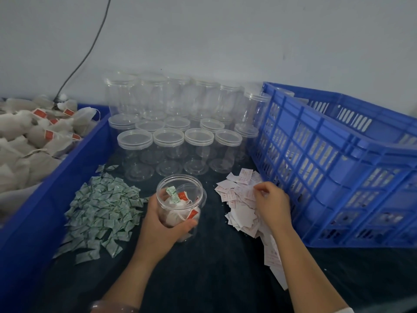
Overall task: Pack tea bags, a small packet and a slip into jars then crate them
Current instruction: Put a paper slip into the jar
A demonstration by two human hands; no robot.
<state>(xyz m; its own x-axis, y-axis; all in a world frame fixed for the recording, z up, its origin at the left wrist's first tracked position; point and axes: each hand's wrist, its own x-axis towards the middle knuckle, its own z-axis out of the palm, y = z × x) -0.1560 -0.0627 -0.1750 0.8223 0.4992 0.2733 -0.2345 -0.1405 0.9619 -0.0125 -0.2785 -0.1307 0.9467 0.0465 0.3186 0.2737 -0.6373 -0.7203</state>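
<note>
Slip pickup
Your left hand (167, 224) grips the jar (180, 199); your right hand (273, 205) pinches at the slip pile (239, 199) (clinging sheets may lift doubled).

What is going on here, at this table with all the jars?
A person is filling jars. The left hand holds an open jar that already contains tea bags and a small green packet. The right hand pinches a slip from the pile beside the blue crate. Empty jars stand behind.
</note>
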